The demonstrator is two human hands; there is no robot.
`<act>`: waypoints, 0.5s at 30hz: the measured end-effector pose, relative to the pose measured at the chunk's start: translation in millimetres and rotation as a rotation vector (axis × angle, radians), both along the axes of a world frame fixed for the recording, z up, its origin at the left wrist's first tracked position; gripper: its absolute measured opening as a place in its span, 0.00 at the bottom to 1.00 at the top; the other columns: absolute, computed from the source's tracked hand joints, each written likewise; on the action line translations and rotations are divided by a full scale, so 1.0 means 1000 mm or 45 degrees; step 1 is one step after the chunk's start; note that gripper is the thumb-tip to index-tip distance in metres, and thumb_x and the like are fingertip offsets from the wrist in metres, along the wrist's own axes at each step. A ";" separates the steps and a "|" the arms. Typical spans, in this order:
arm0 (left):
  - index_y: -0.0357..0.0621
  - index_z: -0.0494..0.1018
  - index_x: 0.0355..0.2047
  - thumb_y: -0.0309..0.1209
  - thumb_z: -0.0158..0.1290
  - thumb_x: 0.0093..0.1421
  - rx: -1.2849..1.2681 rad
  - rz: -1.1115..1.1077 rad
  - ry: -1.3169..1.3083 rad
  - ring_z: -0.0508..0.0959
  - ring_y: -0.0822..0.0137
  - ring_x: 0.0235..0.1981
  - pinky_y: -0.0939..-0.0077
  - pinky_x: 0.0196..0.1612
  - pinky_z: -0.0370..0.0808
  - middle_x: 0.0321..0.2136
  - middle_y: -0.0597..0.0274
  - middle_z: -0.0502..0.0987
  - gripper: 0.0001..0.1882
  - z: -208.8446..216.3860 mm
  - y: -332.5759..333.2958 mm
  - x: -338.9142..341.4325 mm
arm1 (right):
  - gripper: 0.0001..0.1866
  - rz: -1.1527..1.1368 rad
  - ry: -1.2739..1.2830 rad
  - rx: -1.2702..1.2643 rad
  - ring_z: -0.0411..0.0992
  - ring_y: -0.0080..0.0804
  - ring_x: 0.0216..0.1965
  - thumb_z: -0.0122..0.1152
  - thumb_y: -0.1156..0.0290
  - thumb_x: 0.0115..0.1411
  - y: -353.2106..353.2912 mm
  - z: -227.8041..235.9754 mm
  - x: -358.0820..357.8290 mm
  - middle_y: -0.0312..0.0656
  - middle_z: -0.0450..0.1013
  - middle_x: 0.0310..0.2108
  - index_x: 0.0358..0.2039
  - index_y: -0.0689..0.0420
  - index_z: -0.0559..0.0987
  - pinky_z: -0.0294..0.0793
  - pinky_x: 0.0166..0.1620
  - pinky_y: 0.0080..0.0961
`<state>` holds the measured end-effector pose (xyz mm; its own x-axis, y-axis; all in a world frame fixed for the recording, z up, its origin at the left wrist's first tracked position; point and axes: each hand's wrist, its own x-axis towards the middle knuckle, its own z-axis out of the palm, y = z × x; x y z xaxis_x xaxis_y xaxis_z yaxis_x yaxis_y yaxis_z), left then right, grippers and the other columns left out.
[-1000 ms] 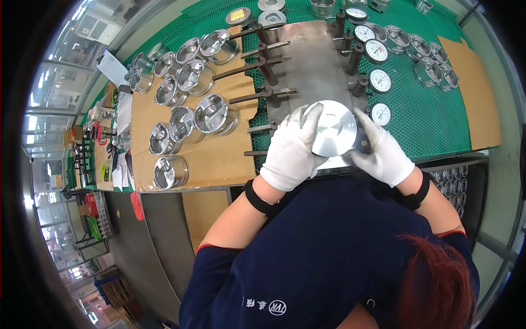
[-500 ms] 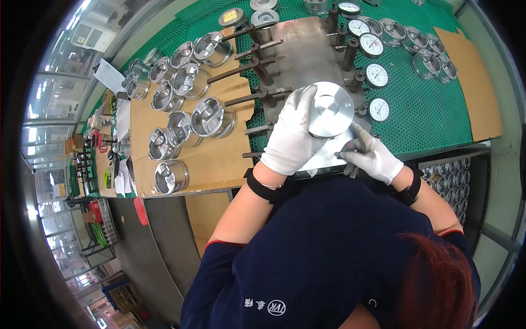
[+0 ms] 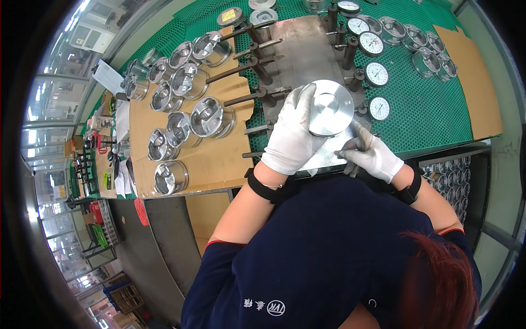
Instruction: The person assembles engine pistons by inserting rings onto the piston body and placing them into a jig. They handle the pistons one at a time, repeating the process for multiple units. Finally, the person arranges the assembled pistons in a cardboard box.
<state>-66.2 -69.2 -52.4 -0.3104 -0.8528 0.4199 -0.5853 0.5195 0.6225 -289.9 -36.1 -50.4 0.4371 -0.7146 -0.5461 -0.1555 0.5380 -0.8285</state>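
Two white-gloved hands of mine meet over the near end of the plate, the bare steel slab that serves as my mark for all else. With my left hand I grasp the piston, my fingers wrapped along its left side, its round flat face turned up toward me. It is above the plate's near end; I cannot tell whether it rests on the steel. My right hand is just beside it, at the plate's near right corner, fingers bent inward with grey fingertips; whether they pinch anything or touch the piston, I cannot tell. Along the plate's left edge stand dark posts with rods reaching out to the left. Down its right side runs a line of five white-faced dials over the green mat. Left of the plate, beyond the rods, other pistons sit in loose rows, many on brown cardboard. Well to the right of the plate, past the dials, is a cluster of pistons, with a brown sheet farther out. Below and right of the plate's near end, stacked pistons show under the bench.
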 end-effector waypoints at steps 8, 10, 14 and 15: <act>0.38 0.57 0.66 0.31 0.72 0.42 -0.060 0.009 -0.023 0.71 0.38 0.55 0.53 0.56 0.73 0.56 0.37 0.67 0.52 -0.001 0.000 -0.001 | 0.50 -0.029 0.012 0.016 0.79 0.32 0.28 0.60 0.75 0.62 0.001 0.006 0.003 0.48 0.74 0.42 0.75 0.58 0.38 0.83 0.29 0.25; 0.38 0.57 0.66 0.31 0.72 0.42 -0.067 0.014 -0.024 0.71 0.39 0.55 0.53 0.56 0.73 0.56 0.37 0.67 0.52 -0.002 0.000 -0.001 | 0.50 -0.037 0.019 0.014 0.79 0.31 0.28 0.60 0.76 0.61 0.001 0.008 0.003 0.47 0.74 0.41 0.75 0.58 0.38 0.82 0.29 0.25; 0.38 0.57 0.66 0.31 0.72 0.42 -0.076 0.025 -0.043 0.71 0.39 0.56 0.53 0.57 0.72 0.57 0.37 0.66 0.53 -0.005 -0.001 -0.001 | 0.50 -0.006 0.061 -0.080 0.79 0.30 0.28 0.61 0.75 0.61 0.000 0.001 0.001 0.47 0.75 0.40 0.74 0.60 0.39 0.82 0.30 0.25; 0.38 0.57 0.66 0.31 0.72 0.42 -0.078 0.026 -0.049 0.71 0.39 0.56 0.53 0.58 0.72 0.58 0.36 0.66 0.53 -0.006 -0.001 -0.001 | 0.50 0.015 0.089 -0.131 0.79 0.31 0.30 0.61 0.74 0.61 -0.001 -0.003 0.000 0.47 0.75 0.40 0.74 0.61 0.40 0.82 0.32 0.24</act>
